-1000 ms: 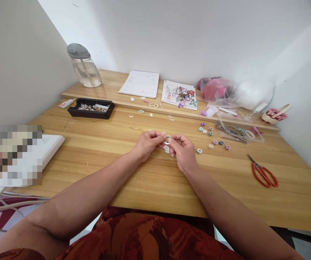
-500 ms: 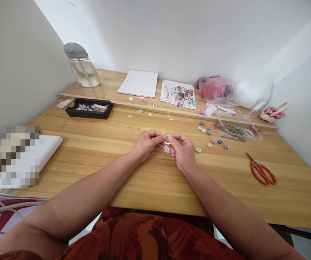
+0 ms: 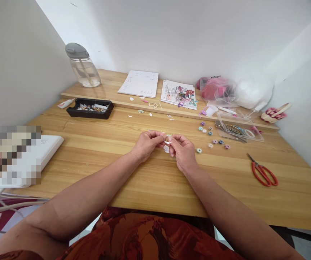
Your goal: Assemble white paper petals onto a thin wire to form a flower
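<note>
A small white ring-shaped piece [image 3: 168, 143] is pinched between both my hands over the middle of the table. My left hand [image 3: 148, 144] grips its left side with thumb and forefinger. From the right, my right hand [image 3: 183, 150] holds it the same way, its thumb laid across the ring. Just beneath the fingers lie pale cut-out pieces [image 3: 166, 148], partly hidden. Right of my right hand a pale green thread bobbin [image 3: 199, 150] rests on the wood, with several other coloured bobbins [image 3: 215, 142] beyond it.
Red-handled scissors [image 3: 263, 174] lie at right. A black tray of beads [image 3: 90, 108] and a water bottle [image 3: 84, 68] stand at left. Along the raised back ledge are paper sheets [image 3: 139, 83], plastic bags [image 3: 217, 88] and a small basket [image 3: 273, 113]. A white device [image 3: 53, 144] sits at the left edge.
The white ring has turned slightly between my fingers, so more of its loop shows. Both hands stay in nearly the same place; the view has shifted a little.
</note>
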### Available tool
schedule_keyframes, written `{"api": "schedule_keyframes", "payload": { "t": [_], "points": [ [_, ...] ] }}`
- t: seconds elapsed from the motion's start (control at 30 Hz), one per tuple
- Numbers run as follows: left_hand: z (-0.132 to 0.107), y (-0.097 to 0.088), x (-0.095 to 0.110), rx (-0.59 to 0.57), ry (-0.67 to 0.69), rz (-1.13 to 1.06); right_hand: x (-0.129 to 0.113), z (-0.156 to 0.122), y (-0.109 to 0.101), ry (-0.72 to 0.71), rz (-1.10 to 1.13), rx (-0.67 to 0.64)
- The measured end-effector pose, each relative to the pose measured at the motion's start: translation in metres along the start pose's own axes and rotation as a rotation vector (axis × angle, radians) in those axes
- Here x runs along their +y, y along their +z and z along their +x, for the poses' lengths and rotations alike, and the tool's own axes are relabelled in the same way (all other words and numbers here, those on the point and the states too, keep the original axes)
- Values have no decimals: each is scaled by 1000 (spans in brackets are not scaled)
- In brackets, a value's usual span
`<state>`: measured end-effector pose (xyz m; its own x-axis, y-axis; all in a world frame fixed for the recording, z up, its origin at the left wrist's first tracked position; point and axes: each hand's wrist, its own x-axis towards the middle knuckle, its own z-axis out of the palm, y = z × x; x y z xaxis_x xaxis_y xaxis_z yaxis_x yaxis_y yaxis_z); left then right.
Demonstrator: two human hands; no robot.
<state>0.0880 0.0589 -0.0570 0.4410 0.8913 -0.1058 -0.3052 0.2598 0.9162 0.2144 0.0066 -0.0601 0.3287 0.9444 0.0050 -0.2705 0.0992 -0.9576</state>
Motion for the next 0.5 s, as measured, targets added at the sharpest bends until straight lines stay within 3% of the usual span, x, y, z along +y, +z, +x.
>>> {"api": "schedule_keyframes", "payload": {
  "t": [0.3,0.5],
  "points": [
    [1,-2,4,61,28,43,0,-3,-5,-27,-243,-54],
    [1,-1,5,60,21,37,2,-8,-7,-271,-558,-65]
  ]
}}
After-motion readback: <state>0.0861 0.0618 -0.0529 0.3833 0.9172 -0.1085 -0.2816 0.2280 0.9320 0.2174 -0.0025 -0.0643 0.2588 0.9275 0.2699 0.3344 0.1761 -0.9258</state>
